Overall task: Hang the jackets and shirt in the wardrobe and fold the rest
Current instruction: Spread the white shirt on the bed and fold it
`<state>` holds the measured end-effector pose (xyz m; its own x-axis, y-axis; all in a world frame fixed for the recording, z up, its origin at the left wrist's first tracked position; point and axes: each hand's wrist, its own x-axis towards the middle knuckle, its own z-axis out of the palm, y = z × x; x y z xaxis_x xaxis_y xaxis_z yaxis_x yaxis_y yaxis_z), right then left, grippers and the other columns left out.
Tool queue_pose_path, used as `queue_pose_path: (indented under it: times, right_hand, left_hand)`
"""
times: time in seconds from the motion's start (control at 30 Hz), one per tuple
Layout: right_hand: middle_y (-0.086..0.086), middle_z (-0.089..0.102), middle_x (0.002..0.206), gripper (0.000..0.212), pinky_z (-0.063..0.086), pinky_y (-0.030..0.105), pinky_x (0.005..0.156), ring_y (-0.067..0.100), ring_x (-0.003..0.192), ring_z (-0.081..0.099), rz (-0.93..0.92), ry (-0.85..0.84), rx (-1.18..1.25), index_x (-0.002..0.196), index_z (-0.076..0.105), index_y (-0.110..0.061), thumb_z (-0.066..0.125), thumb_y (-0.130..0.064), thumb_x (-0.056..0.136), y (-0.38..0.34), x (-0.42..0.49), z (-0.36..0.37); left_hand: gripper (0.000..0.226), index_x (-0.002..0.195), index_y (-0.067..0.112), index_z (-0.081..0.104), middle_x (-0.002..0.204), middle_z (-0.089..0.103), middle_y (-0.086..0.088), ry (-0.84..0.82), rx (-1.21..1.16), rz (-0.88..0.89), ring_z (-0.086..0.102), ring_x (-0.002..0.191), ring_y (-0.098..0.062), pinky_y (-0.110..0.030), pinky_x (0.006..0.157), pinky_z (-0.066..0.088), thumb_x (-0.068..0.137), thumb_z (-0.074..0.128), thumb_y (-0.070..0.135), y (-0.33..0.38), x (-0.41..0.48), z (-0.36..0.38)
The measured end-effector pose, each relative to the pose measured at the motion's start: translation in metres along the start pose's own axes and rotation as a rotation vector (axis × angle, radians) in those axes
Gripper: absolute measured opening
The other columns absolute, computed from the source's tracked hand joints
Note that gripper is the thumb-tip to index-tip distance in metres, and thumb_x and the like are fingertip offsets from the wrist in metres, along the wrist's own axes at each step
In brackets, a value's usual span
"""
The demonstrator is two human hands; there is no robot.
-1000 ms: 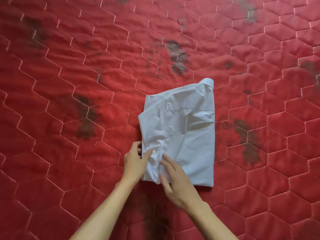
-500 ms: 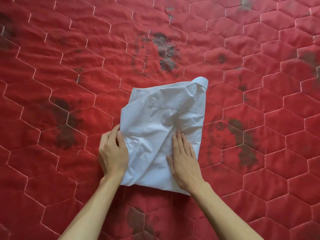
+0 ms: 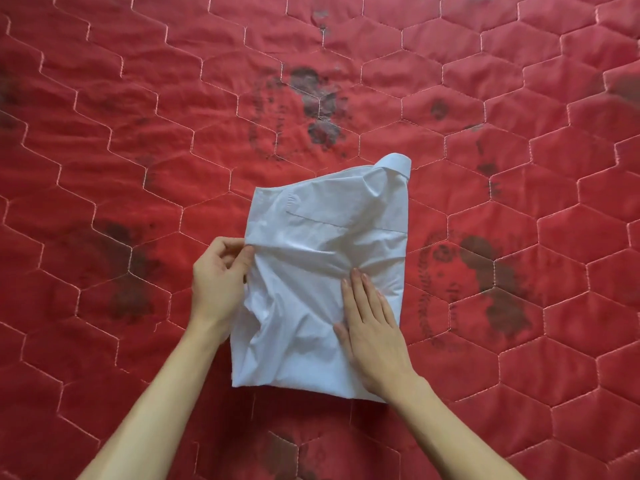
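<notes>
White shirt [image 3: 325, 230] folded, centre of red quilt [image 3: 138, 133]. Your left hand [image 3: 216, 282] pinches its 9 o'clock edge. Your right hand [image 3: 372, 327] lies flat, fingers straight, toward 5 o'clock. Risk: tug left too hard and the wrinkled middle bunches, skewing the fold.

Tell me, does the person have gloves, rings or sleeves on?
No. The left hand and right hand are bare: no gloves, rings or bracelets. The left forearm and right forearm are bare too, with no sleeve or watch in view. Nails look short and unpainted.
</notes>
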<state>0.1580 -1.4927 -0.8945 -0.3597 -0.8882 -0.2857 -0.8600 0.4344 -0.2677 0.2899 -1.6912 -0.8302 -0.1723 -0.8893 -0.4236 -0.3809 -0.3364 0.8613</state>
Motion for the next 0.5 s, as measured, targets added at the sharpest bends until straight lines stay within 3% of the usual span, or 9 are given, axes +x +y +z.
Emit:
queue_pose_path:
  times: [0.1, 0.2, 0.27, 0.33, 0.4, 0.5]
  right_hand:
    - [0.008, 0.006, 0.167, 0.071, 0.007, 0.034, 0.122, 0.019, 0.154, 0.001, -0.005, 0.002, 0.029, 0.158, 0.014, -0.009, 0.044, -0.036, 0.100, 0.000, -0.001, 0.001]
    - [0.007, 0.007, 0.167, 0.070, 0.010, 0.037, 0.122, 0.020, 0.154, 0.004, -0.005, 0.014, 0.026, 0.158, 0.018, -0.011, 0.046, -0.035, 0.099, -0.001, -0.002, 0.000]
    - [0.011, 0.015, 0.165, 0.066, 0.012, 0.040, 0.121, 0.024, 0.153, 0.012, 0.008, 0.064, 0.017, 0.155, 0.028, -0.010, 0.050, -0.031, 0.097, -0.003, 0.001, -0.002]
    - [0.013, 0.020, 0.164, 0.062, 0.015, 0.041, 0.121, 0.026, 0.151, 0.019, 0.024, 0.127, 0.035, 0.152, 0.034, -0.010, 0.051, -0.027, 0.095, -0.006, 0.009, -0.005]
    - [0.011, 0.018, 0.165, 0.062, 0.014, 0.043, 0.121, 0.025, 0.152, 0.016, 0.006, 0.140, 0.045, 0.154, 0.031, -0.010, 0.046, -0.029, 0.097, -0.010, 0.017, -0.003]
    - [0.008, 0.009, 0.166, 0.065, 0.012, 0.045, 0.122, 0.022, 0.154, 0.006, -0.078, 0.079, -0.018, 0.157, 0.021, -0.011, 0.038, -0.038, 0.101, -0.005, 0.015, 0.009]
  left_hand:
    - [0.012, 0.094, 0.014, 0.068, 0.082, 0.073, -0.005, -0.019, -0.117, -0.273, 0.066, 0.080, -0.021, -0.036, 0.073, 0.054, 0.098, 0.058, 0.008, -0.009, 0.010, -0.002]
    - [0.009, 0.097, 0.013, 0.068, 0.100, 0.073, -0.009, 0.084, 0.046, -0.287, 0.067, 0.089, -0.024, -0.038, 0.079, 0.053, 0.093, 0.062, 0.007, -0.024, 0.022, 0.002]
    - [0.016, 0.110, 0.007, 0.064, 0.114, 0.066, -0.003, 0.202, 0.335, -0.015, 0.065, 0.100, -0.027, -0.035, 0.085, 0.047, 0.094, 0.058, 0.007, -0.020, 0.021, 0.011]
    - [0.035, 0.132, 0.002, 0.053, 0.130, 0.056, -0.013, 0.265, 0.516, 0.444, 0.056, 0.120, -0.030, -0.035, 0.102, 0.041, 0.098, 0.050, 0.007, -0.011, 0.008, 0.025]
    - [0.045, 0.144, 0.004, 0.046, 0.148, 0.043, -0.021, 0.103, 0.730, 0.840, 0.041, 0.139, -0.034, -0.047, 0.116, 0.029, 0.099, 0.047, 0.008, -0.014, -0.007, 0.041]
    - [0.049, 0.148, 0.016, 0.046, 0.159, 0.033, -0.017, -0.297, 1.105, 1.050, 0.028, 0.149, -0.032, -0.054, 0.120, 0.021, 0.099, 0.050, 0.019, -0.059, -0.018, 0.042]
